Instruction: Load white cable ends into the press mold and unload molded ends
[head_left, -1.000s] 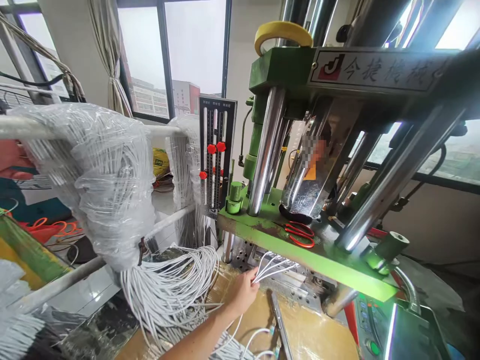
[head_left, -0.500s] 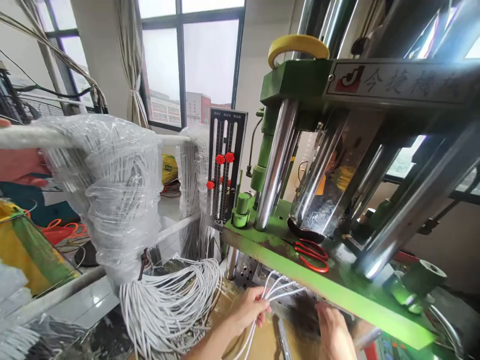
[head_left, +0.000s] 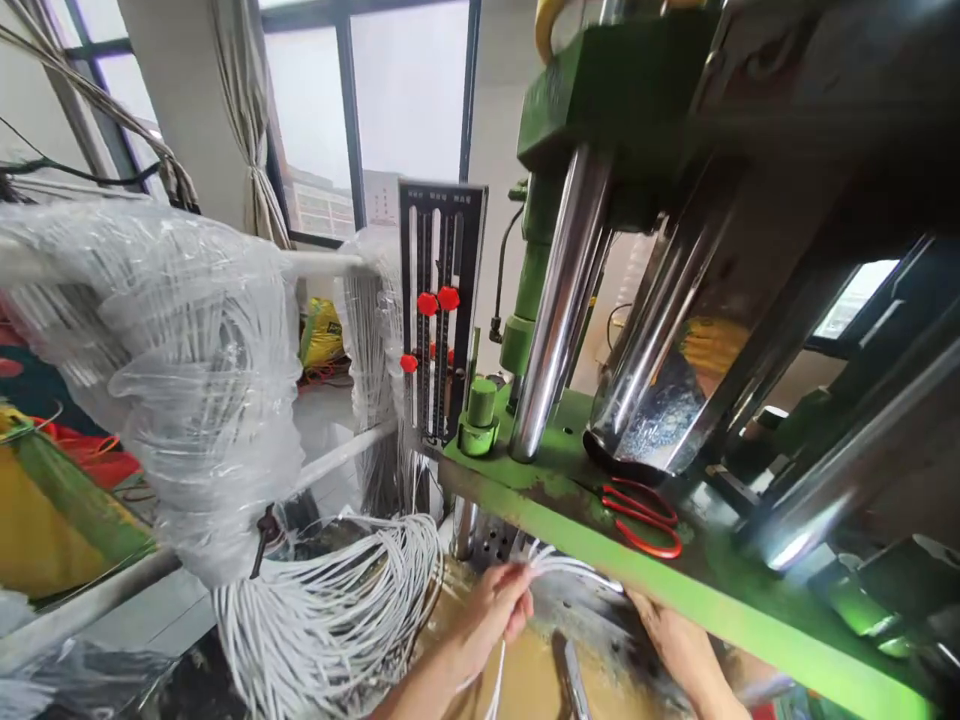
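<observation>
My left hand [head_left: 489, 618] is shut on several white cables [head_left: 562, 568], whose ends run in under the green plate of a vertical press [head_left: 675, 570]. My right hand [head_left: 671, 640] sits at the lower right, partly hidden by that plate, close to the steel mould [head_left: 577, 610]. I cannot tell whether its fingers hold anything. A large loose hank of white cable [head_left: 322, 620] hangs just left of my left hand. Red-handled scissors [head_left: 641, 518] lie on top of the plate, above my right hand.
Chrome press columns [head_left: 559, 310] rise from the plate. A black scale panel with red knobs [head_left: 442, 300] stands at its left end. Plastic-wrapped cable bundles [head_left: 195, 370] hang from a white rail [head_left: 337, 458]. A tan work surface [head_left: 532, 670] lies below.
My right hand has come in since the earliest frame and has slid further under the plate. My left hand has moved down and right with the cables, and the view has tilted.
</observation>
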